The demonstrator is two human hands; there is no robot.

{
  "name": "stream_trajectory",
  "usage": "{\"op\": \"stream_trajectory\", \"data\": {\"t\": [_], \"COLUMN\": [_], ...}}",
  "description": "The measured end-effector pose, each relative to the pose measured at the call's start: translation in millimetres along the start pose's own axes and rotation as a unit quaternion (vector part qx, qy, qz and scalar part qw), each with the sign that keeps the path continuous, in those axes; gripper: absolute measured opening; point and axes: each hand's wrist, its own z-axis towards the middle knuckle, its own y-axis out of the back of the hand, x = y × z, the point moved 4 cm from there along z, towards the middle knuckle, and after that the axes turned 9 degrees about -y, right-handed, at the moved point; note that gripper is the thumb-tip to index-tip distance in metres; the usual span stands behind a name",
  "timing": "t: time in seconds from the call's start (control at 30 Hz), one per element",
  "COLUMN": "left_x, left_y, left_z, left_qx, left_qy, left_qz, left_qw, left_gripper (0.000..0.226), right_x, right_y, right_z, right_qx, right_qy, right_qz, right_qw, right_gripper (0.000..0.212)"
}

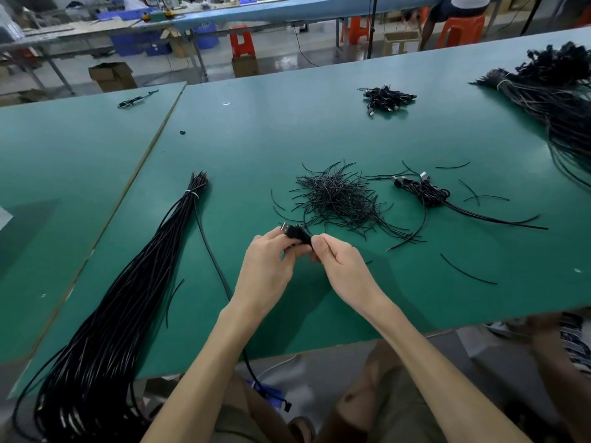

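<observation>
Coiled USB cable [300, 236]: held just above the green table [415, 292], on the near side of the heap of short black ties [339, 199] and close to its near-left edge. Long axis slanting from the metal plug [285, 227], far left, to near right. Left hand [268, 266] curled round the plug end; right hand [339, 266] pinching the opposite end between thumb and forefinger. Both hands in contact with the coil, equally near.

Long bundle [128, 282]: left on the table [256, 139].
Tie pile [339, 199]: mid-table (right of it).
Held cable [296, 235]: just before the pile.
Coiled cable [427, 191]: right of the pile.
</observation>
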Motion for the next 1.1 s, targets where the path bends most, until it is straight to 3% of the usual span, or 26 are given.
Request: {"op": "stream_trajectory", "data": {"t": [0.1,0.33,0.63,0.87,1.0,1.1], "left_x": [-2,-5,-12,-17,-22,-21], "left_y": [1,3,1,-12,-16,-22], "left_z": [-1,-2,-8,-11,-7,-5], "left_qx": [-0.007,-0.002,0.073,0.045,-0.007,-0.018], "left_qy": [-0.006,0.020,0.001,0.007,0.037,0.108], "left_qz": [0.067,0.035,0.022,0.008,-0.061,-0.196], "left_qw": [0.998,0.999,0.997,0.999,0.997,0.974], "left_gripper": [0.015,0.011,0.012,0.019,0.017,0.018], "right_x": [-1,-1,0,3,1,0], "right_y": [-1,0,-1,2,6,8], "right_z": [0,1,0,0,0,-1], "right_qx": [0.001,-0.002,0.009,0.017,0.020,0.028], "right_qy": [0.002,0.002,0.007,-0.003,-0.018,-0.020], "right_qz": [-0.007,0.001,0.013,0.072,0.126,0.160], "right_qw": [1.000,1.000,1.000,0.997,0.992,0.987], "right_gripper": [0.043,0.042,0.039,0.039,0.039,0.040]}}
